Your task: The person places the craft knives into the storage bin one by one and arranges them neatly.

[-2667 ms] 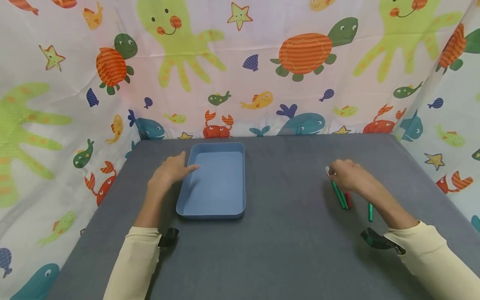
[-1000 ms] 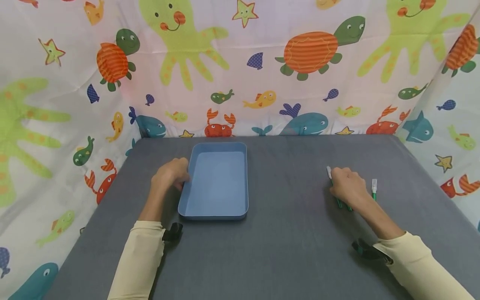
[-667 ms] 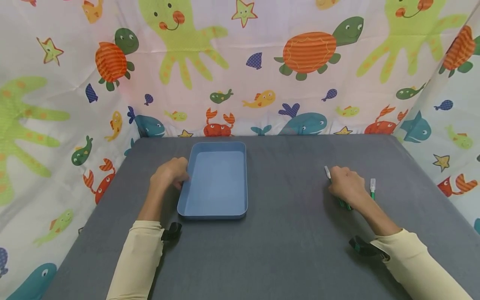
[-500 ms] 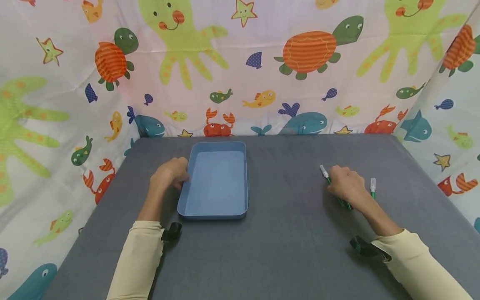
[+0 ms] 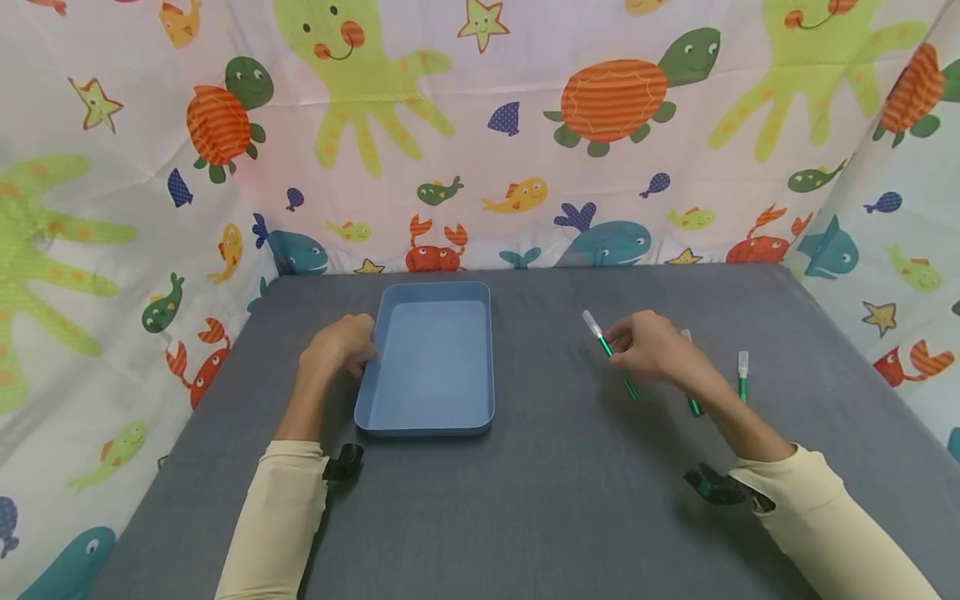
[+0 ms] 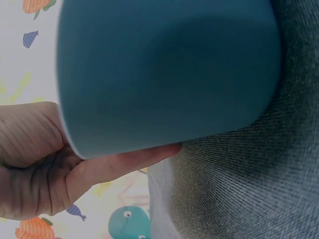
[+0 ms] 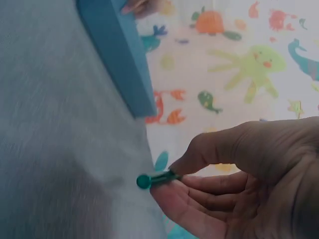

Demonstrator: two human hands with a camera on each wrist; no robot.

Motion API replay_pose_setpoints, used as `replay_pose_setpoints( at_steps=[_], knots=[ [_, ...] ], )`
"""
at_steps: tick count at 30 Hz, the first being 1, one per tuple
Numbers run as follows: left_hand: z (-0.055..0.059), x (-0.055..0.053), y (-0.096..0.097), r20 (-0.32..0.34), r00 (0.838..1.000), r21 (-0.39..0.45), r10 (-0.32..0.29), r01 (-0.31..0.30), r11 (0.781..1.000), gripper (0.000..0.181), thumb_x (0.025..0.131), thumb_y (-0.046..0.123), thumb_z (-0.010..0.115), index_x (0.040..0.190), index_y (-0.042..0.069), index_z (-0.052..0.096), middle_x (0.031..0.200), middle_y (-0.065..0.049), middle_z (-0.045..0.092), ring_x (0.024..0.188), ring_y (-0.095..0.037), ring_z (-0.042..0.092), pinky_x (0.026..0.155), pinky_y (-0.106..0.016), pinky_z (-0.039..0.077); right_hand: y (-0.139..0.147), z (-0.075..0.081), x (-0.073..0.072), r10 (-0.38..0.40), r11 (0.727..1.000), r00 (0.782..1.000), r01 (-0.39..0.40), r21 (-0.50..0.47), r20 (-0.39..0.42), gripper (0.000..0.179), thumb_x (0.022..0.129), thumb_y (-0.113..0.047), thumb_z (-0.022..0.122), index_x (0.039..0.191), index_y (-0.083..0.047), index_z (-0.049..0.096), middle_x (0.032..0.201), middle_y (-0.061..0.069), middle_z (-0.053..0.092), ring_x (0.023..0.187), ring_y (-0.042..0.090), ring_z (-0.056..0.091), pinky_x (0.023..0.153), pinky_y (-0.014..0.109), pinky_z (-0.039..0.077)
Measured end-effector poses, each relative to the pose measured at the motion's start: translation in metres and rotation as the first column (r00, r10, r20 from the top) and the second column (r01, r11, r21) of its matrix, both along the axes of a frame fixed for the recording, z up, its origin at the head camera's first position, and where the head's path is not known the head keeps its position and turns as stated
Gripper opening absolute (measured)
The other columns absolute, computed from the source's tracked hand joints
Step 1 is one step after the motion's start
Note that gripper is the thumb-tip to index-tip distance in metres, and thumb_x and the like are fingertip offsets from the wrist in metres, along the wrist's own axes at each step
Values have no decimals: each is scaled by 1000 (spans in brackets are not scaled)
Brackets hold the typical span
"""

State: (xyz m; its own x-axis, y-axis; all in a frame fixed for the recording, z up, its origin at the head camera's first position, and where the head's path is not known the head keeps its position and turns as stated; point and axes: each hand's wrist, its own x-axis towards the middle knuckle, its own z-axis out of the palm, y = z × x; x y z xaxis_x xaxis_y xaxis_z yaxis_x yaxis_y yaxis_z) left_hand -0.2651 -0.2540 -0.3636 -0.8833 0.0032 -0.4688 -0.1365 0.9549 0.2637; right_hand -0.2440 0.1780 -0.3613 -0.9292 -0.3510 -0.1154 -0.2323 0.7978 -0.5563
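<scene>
My right hand (image 5: pixel 652 348) pinches a green pen (image 5: pixel 606 346) with a clear cap between thumb and fingers, above the grey table. In the right wrist view the green round end of the pen (image 7: pixel 143 181) points toward the camera. At the left, my left hand (image 5: pixel 341 343) holds the left side of a blue rectangular tray (image 5: pixel 433 367). The left wrist view has a finger (image 6: pixel 124 163) lying along the tray's outer wall (image 6: pixel 164 99). Nothing lies inside the tray.
Behind my right forearm lies another capped green pen (image 5: pixel 694 407), partly hidden, with a bit of dark red beside it. Further right is one more green pen (image 5: pixel 743 367). A curtain (image 5: pixel 480 167) printed with sea animals hangs along the table's back and sides.
My right hand has lifted a green pen from the group and moved left with it. My left hand, earlier spread over the tray's edge, has closed on its side.
</scene>
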Motion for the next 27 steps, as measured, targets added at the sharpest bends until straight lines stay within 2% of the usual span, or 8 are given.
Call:
replay_pose_setpoints(
  at_steps=[5,9,17,27],
  knots=[
    [1,-1,0,6,1000,-11,-3,3,1000,27,100,10,68,120,-7,61,116,-25,71,82,-24,77,84,-41,61,-21,5,-3,18,989,993,-1,-148,114,39,90,-6,64,125,10,68,107,24,75,82,20,73,71,39,65],
    [2,-1,0,-5,1000,3,-12,12,1000,27,99,9,68,120,-7,61,116,-25,71,84,-25,77,84,-41,62,-36,7,-6,22,979,985,13,-201,169,39,92,-6,62,128,9,66,107,21,74,84,19,72,76,42,66],
    [0,0,0,-4,1000,1,1,-1,1000,30,99,9,69,123,-7,60,117,-25,70,86,-26,77,85,-42,63,-65,11,-7,56,965,979,-3,-264,194,38,93,-5,63,129,7,66,106,20,72,91,29,72,82,46,65],
    [-2,1,0,-3,1000,25,15,-15,1000,32,99,9,69,125,-7,59,119,-26,69,91,-29,77,92,-46,62,-104,9,-13,86,950,969,-10,-313,230,39,91,-4,64,128,6,67,103,18,74,86,25,72,82,47,65]
  ],
)
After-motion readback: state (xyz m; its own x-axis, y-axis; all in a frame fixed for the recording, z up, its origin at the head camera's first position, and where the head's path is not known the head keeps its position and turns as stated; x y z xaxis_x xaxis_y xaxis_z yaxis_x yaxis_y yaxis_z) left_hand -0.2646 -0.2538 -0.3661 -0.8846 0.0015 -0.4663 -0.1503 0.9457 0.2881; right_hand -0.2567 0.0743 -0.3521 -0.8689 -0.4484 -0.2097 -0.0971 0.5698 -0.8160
